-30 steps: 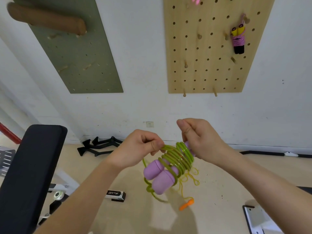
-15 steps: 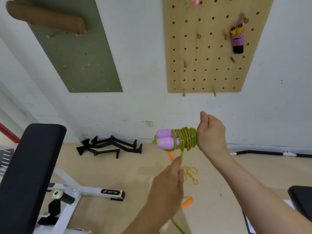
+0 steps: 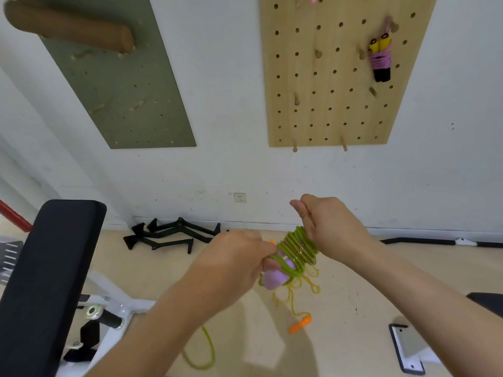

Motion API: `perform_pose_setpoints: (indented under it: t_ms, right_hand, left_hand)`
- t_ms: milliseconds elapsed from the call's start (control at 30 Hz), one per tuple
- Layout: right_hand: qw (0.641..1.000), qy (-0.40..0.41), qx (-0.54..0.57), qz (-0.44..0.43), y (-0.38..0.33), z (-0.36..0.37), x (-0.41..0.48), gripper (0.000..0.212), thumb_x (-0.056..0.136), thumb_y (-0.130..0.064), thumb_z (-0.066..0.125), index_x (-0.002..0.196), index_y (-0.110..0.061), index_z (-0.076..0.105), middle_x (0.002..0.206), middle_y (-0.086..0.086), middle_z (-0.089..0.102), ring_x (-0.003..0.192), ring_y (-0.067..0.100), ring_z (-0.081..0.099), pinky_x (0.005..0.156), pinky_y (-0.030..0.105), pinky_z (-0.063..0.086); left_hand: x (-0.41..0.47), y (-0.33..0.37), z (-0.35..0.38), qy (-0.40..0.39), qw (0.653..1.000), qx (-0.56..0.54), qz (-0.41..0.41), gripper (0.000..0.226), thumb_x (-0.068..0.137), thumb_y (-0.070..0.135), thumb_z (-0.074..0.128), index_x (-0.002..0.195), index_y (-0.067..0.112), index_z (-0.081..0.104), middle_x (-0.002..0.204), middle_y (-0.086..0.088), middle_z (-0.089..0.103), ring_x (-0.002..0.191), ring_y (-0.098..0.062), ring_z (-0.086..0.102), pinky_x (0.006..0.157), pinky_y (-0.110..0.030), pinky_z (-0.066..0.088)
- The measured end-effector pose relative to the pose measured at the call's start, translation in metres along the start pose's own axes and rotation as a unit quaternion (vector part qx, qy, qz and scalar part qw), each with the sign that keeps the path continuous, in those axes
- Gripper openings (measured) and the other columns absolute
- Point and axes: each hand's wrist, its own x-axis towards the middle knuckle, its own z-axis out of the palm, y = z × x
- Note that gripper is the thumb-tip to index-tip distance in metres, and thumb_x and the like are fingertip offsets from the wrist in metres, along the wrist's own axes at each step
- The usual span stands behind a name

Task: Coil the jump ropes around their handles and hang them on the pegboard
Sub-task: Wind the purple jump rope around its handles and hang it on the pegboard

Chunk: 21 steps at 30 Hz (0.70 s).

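Note:
My right hand (image 3: 330,224) grips the far end of two purple jump-rope handles (image 3: 275,277) held side by side, with green rope (image 3: 298,247) coiled in several turns around them. My left hand (image 3: 236,257) pinches the green rope right at the coil's near side. Loose green rope (image 3: 201,352) trails down to the floor below my left arm. On the wooden pegboard (image 3: 326,104) above, a coiled pink rope with yellow-and-black handles (image 3: 380,59) hangs from a peg.
A second rope with orange handles (image 3: 299,323) and thin yellow cord lies on the floor under my hands. A black padded bench (image 3: 46,268) stands at the left. Black metal attachments (image 3: 168,236) lie by the wall. A green pegboard (image 3: 122,85) holds a brown roller (image 3: 68,27).
My left hand came up from low down, where it pulled the rope, back to the coil. The handles tilted from level to pointing down-left, and another turn lies on the coil.

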Motion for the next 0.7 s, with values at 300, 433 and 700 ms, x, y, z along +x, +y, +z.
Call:
perform_pose_setpoints:
  t_ms: [300,433,700]
  right_hand:
    - [0.982,0.020,0.185,-0.016,-0.008,-0.021,0.001,0.045,0.100,-0.030,0.041,0.058,-0.013,0.041,0.044,0.002,0.049,0.044,0.020,0.050,0.045,0.021,0.036]
    - [0.954,0.030,0.296,0.039,-0.007,-0.019,0.005,0.048,0.101,-0.025,0.041,0.055,-0.009,0.043,0.035,-0.002,0.044,0.032,0.018,0.048,0.034,0.012,0.030]
    - [0.996,-0.003,0.016,-0.093,-0.017,-0.019,-0.009,0.058,0.084,-0.071,0.032,0.111,-0.025,0.057,0.109,-0.003,0.059,0.109,0.017,0.053,0.089,0.037,0.043]
  left_hand:
    - [0.014,-0.017,0.005,0.040,0.920,-0.364,-0.142,0.028,0.080,0.012,0.071,0.082,0.040,0.073,0.086,0.010,0.072,0.084,-0.003,0.065,0.082,-0.022,0.051]
    - [0.017,-0.018,0.002,-0.022,0.861,-0.491,-0.129,0.015,0.084,0.025,0.060,0.086,0.029,0.074,0.092,0.010,0.074,0.084,-0.002,0.067,0.074,-0.016,0.049]
    - [0.010,-0.034,0.019,-0.040,0.779,-0.591,-0.205,0.068,0.070,0.062,0.067,0.078,-0.006,0.066,0.077,-0.020,0.059,0.071,-0.027,0.050,0.061,-0.027,0.036]
